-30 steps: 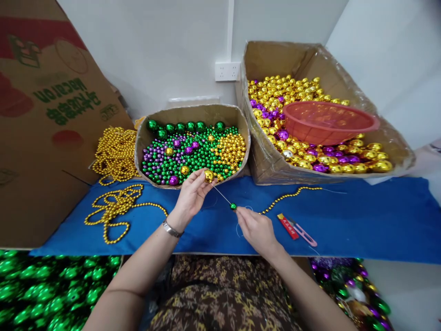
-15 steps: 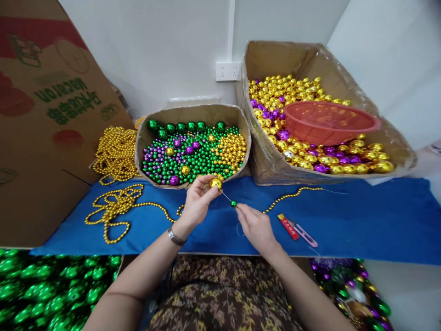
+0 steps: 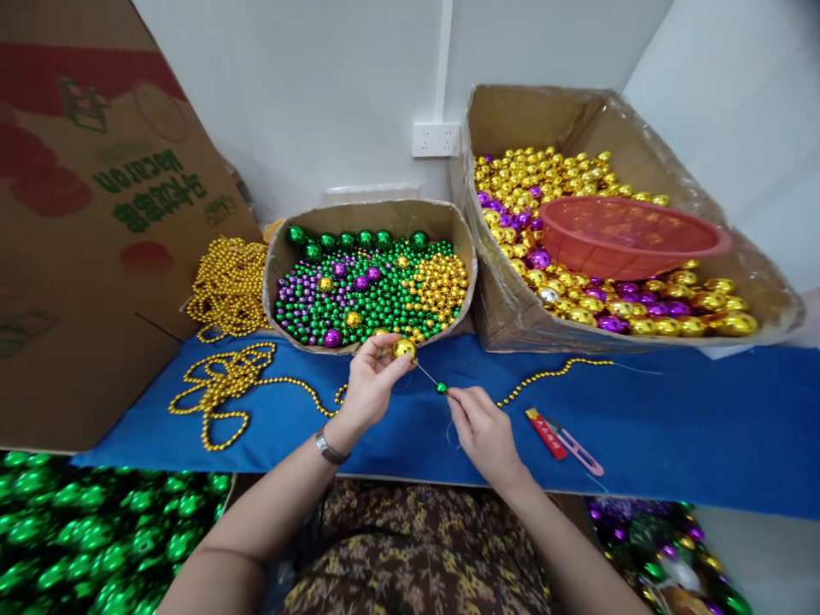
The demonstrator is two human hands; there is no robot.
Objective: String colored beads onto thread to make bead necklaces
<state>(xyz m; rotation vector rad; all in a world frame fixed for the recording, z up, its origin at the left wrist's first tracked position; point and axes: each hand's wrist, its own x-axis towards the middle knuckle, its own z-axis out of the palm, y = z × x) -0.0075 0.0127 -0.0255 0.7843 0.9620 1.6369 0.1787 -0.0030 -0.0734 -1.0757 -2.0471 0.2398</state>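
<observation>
Head view: the left hand [image 3: 370, 380] pinches a gold ball [image 3: 403, 349] near the front edge of the box [image 3: 377, 215]. A thin line [image 3: 428, 373], needle or wire, I cannot tell, runs from ball to green bead [image 3: 442, 389], in front of the box. Just behind that bead, the right hand's thumb and fingers grasp the line. To work well, I would keep the line straight, in line with the ball's hole, and the right pinch snug behind the bead.
</observation>
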